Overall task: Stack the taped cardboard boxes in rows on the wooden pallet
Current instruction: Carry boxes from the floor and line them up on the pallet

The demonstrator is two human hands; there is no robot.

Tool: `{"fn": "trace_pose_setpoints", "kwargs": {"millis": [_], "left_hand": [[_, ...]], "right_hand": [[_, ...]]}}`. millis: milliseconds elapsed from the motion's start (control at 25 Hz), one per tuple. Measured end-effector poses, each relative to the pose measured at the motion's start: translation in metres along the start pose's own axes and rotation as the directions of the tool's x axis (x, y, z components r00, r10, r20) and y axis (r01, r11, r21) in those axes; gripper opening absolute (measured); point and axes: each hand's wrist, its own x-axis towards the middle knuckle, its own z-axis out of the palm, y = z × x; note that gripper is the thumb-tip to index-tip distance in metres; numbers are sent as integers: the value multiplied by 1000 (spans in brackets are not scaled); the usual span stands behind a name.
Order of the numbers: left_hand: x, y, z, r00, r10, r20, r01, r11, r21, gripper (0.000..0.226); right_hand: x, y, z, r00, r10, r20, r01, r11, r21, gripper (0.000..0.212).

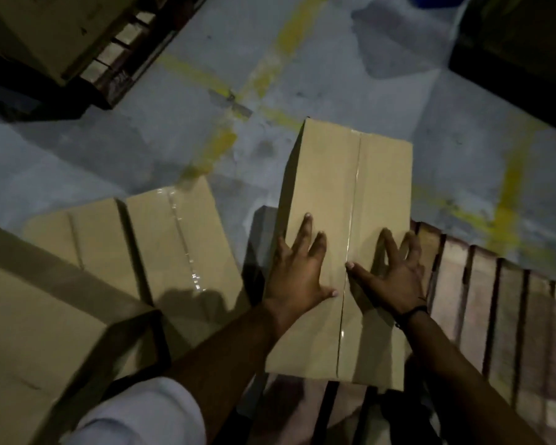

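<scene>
At my far left a big box (45,332) stands close to me, its top higher than the rest. Just beyond it two more lie side by side, the first flat box (87,232) touching the second flat box (180,245), their tape running away from me; I take them as the row begun. A dark gap parts that row from the box in hand (350,187), which lies lengthways with its taped seam (355,175) pointing away from me. My left hand (297,271) lies flat on its top, fingers spread wide, thumb reaching toward the seam; it grips nothing, it only presses. My right hand (389,271) is across the seam, fingers arched so the tips bear on the cardboard, thumb stretched to the tape; it too is spread and holds nothing. I keep one hand on each flap so I can slide the box without twisting it, I judge toward the gap, to close it up with the row. A dark band (411,313) sits round my right wrist. Right of the box the wooden pallet (495,316) shows bare slats, room for more. The box's far end seems to reach past the pallet edge over the grey floor (334,59) with its yellow lines; whether its base sits fully on the slats I cannot tell
</scene>
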Motion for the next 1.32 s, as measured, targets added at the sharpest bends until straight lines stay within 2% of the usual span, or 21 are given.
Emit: {"fn": "trace_pose_setpoints", "kwargs": {"millis": [240, 440, 720, 1080, 1320], "left_hand": [[75, 49, 86, 985, 52, 166, -63, 996, 59, 111], [115, 64, 130, 982, 65, 177, -88, 988, 130, 113], [131, 54, 176, 975, 222, 25, -223, 961, 161, 114], [138, 51, 189, 977, 215, 9, -213, 961, 178, 113], [131, 47, 181, 969, 241, -63, -230, 962, 145, 111]], "right_hand": [[44, 112, 1, 996, -18, 92, 24, 998, -54, 115], [80, 167, 19, 990, 15, 137, -9, 999, -48, 119], [101, 194, 30, 990, 25, 138, -20, 999, -35, 121], [110, 203, 36, 992, 8, 126, 0, 998, -68, 122], [107, 193, 38, 989, 17, 148, -8, 998, -60, 121]]}}
